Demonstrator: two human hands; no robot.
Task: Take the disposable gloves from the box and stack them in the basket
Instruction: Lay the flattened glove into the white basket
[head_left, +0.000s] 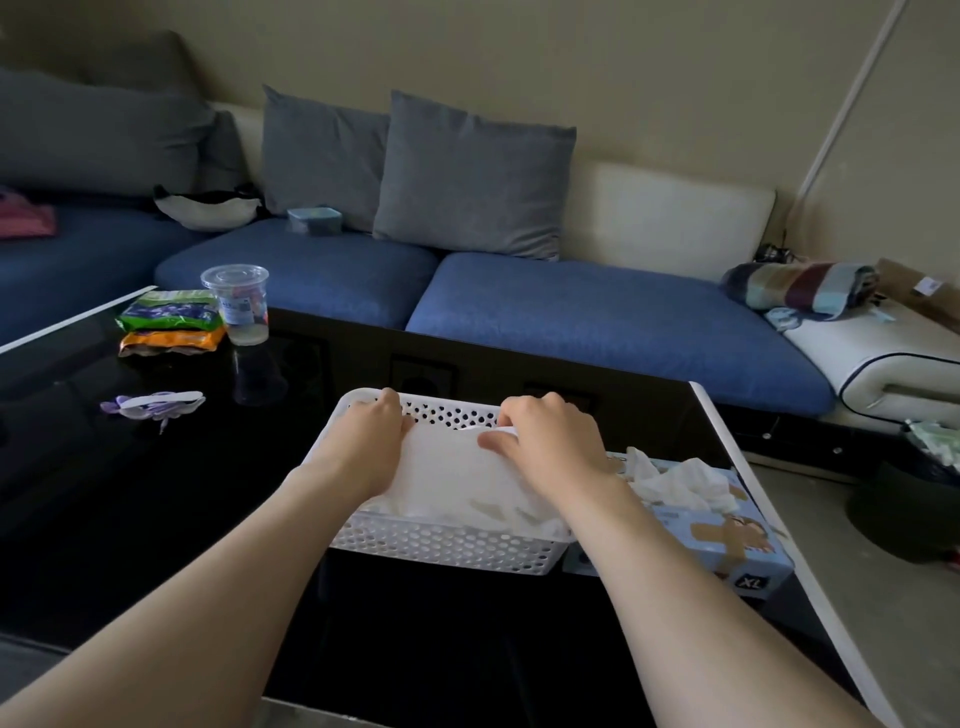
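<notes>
A white perforated basket (441, 548) sits on the black glossy table (156, 519), holding a pile of translucent white gloves (457, 478). My left hand (371, 439) grips the far left end of the top glove, fingers curled over it by the basket's far rim. My right hand (545, 441) pinches the same glove's far right end, thumb pointing left across it. To the right of the basket lies the light blue glove box (727, 530), marked XL, with crumpled gloves (680, 480) sticking out of its opening.
On the table's far left stand a clear plastic cup (239, 306), snack packets (171, 322) and a small purple item (153, 405). A blue sofa (571, 312) with grey cushions runs behind. The table's white edge (769, 509) passes right of the box.
</notes>
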